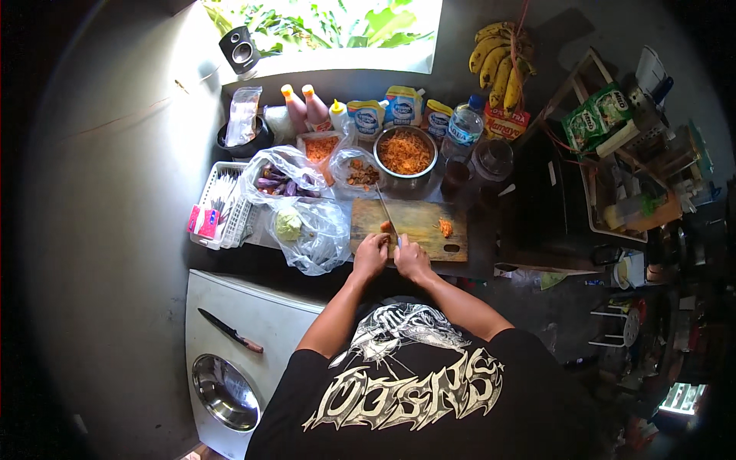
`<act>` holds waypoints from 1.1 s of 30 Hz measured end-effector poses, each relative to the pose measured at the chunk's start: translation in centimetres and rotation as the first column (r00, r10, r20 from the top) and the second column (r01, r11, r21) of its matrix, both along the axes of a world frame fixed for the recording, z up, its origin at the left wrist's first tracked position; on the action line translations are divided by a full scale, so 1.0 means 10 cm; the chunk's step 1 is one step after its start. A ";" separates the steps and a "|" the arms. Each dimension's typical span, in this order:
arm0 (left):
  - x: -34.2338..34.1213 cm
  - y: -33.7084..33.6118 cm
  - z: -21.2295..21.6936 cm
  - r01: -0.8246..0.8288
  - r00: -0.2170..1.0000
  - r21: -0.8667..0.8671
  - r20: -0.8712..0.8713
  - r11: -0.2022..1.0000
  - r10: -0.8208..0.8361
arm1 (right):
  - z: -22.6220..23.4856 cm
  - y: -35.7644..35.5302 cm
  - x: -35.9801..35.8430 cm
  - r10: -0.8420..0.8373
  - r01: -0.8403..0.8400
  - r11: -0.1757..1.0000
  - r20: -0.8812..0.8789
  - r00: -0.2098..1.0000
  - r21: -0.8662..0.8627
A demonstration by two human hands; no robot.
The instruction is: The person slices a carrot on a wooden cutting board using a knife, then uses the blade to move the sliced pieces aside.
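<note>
A wooden cutting board (422,218) lies on the dark counter in front of me. My left hand (371,254) presses a small orange piece of carrot (386,227) at the board's near left edge. My right hand (411,257) grips the handle of a knife (382,205) whose thin blade reaches up over the board's far left corner. A little heap of orange shreds (445,227) rests toward the right end of the board, near its handle hole.
Behind the board stand a steel bowl of grated carrot (405,152), bags of vegetables (285,182), sauce bottles (294,109), pouches and a water bottle (462,127). Bananas (498,60) hang at the back right. A second knife (230,331) lies on the white washing machine (253,314) at lower left.
</note>
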State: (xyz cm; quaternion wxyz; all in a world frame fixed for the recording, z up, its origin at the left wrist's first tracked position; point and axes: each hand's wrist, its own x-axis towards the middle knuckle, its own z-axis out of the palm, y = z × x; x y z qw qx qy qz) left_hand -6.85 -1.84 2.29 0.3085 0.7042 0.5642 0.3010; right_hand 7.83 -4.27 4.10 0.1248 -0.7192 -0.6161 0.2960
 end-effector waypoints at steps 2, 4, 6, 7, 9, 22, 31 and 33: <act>-0.02 0.00 -0.01 0.000 1.000 -0.059 0.010 0.998 0.001 | 0.01 -0.01 0.02 -0.009 0.009 1.000 -0.011 1.000 -0.007; -0.04 0.01 -0.04 -0.005 0.999 -0.068 0.048 0.998 0.009 | 0.02 -0.01 0.05 0.006 -0.006 1.000 -0.022 1.000 -0.012; -0.06 0.00 -0.10 -0.008 0.996 -0.080 0.088 0.997 0.015 | 0.03 -0.03 0.09 0.019 -0.019 1.000 -0.032 0.999 -0.019; -0.04 0.00 -0.11 -0.003 0.998 -0.066 0.067 0.998 0.008 | 0.03 -0.05 0.13 0.020 -0.020 1.000 -0.042 0.999 -0.003; 0.01 0.01 -0.12 0.005 0.999 -0.050 0.052 0.999 -0.002 | 0.02 -0.09 0.21 0.020 -0.019 1.000 -0.046 0.999 0.014; 0.41 0.27 -0.30 0.197 0.959 -0.019 0.210 0.980 -0.188 | -0.04 -0.40 0.68 -0.190 0.206 0.967 -0.117 0.975 0.147; 0.40 0.22 -0.28 0.190 0.938 -0.169 0.323 0.967 -0.128 | -0.04 -0.48 0.61 -0.164 0.185 0.971 -0.142 0.976 0.149; 0.44 0.28 -0.26 0.201 0.937 -0.227 0.328 0.953 -0.119 | -0.04 -0.47 0.59 -0.154 0.171 0.977 -0.128 0.980 0.130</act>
